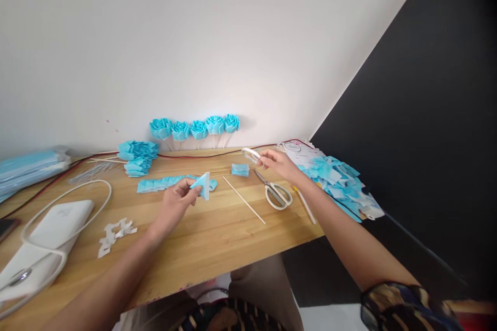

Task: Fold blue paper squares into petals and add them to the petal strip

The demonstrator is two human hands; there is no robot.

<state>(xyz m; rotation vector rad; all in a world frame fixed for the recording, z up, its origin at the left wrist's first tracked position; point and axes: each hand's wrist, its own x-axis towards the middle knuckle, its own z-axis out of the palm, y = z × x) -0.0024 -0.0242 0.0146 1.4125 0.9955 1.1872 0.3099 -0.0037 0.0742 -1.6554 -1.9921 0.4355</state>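
My left hand pinches a folded light-blue triangle with a pale strip along its right edge. Between the fingers of my right hand is a white ring that looks like a roll of tape, raised over the table. Behind my left hand lies a row of folded blue pieces. A small blue stack sits between the hands, farther back. Below my right hand rest scissors with white handles, and a thin white stick lies to their left.
Several blue flowers on sticks lean on the wall; more blue flowers lie at left. A heap of blue pieces covers the right end. Also here are white scraps, a white power bank with a cable and blue packs.
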